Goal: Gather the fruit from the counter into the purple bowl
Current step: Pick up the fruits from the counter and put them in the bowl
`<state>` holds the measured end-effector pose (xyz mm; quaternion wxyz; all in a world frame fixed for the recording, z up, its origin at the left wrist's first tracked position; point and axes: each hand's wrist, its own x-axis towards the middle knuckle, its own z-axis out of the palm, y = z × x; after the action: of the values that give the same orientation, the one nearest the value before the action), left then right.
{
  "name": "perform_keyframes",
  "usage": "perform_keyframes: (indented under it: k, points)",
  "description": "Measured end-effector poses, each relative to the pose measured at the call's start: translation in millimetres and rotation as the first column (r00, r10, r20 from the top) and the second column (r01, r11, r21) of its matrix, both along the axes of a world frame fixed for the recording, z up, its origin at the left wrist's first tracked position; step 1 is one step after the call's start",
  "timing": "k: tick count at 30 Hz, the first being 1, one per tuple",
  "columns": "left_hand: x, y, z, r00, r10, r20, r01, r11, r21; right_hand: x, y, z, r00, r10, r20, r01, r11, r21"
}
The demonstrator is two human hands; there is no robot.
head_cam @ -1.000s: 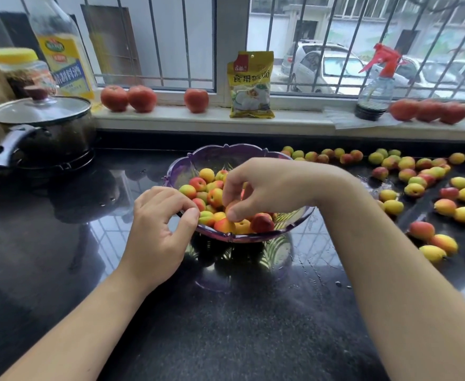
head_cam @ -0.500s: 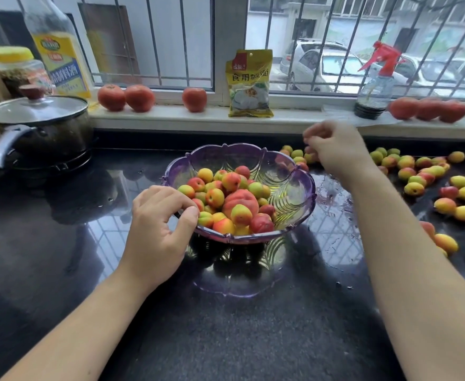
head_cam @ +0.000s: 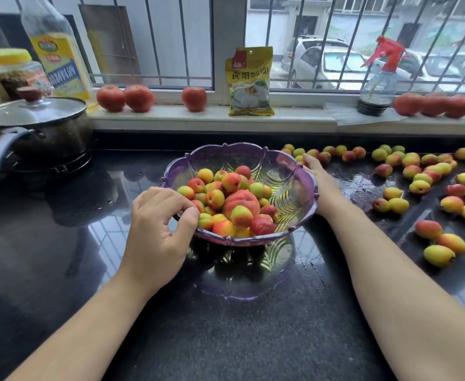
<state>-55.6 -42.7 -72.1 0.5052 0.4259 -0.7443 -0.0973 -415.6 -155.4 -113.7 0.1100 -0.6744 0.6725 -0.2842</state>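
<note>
Purple translucent plastic, scalloped at the rim, forms the bowl (head_cam: 291,171) that anchors everything on the black tabletop (head_cam: 225,325). It holds a heap of small red-and-yellow apricots (head_cam: 214,199) piled round one larger peach (head_cam: 241,200), mostly toward its left side. The left hand (head_cam: 157,235) pinches the bowl's near-left rim, thumb over the edge and fingers curled against the outside wall, probably to keep the light bowl from sliding while fruit is dropped in. The right hand (head_cam: 315,174) reaches behind the bowl's far-right rim toward the nearest loose apricots (head_cam: 323,158); its fingers are hidden by the bowl wall, so I cannot tell whether that grip is spread or already closed on fruit. Many more apricots (head_cam: 418,185) lie scattered to the right of the bowl, so the gathering looks far from finished. Behind the bowl, tomatoes (head_cam: 125,98) sit on the windowsill (head_cam: 212,121).
</note>
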Motion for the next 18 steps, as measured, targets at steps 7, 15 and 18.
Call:
perform_keyframes:
  k: [7,15,18]
  points:
    - [0.8,1.3,1.4,1.0,-0.004,-0.004,0.004,1.0,-0.006,36.1,28.8,44.0,0.97,-0.241,0.031,0.243,0.962,-0.125]
    - [-0.2,2.1,3.5,1.0,-0.01,-0.029,0.01,1.0,0.01,78.7,91.5,174.4,0.887,0.233,0.399,-0.193,0.971,-0.14]
    - [0.7,3.3,4.7,0.999,-0.02,-0.051,0.02,1.0,0.016,135.3,109.6,178.8,0.892,0.44,0.101,-0.445,0.895,0.031]
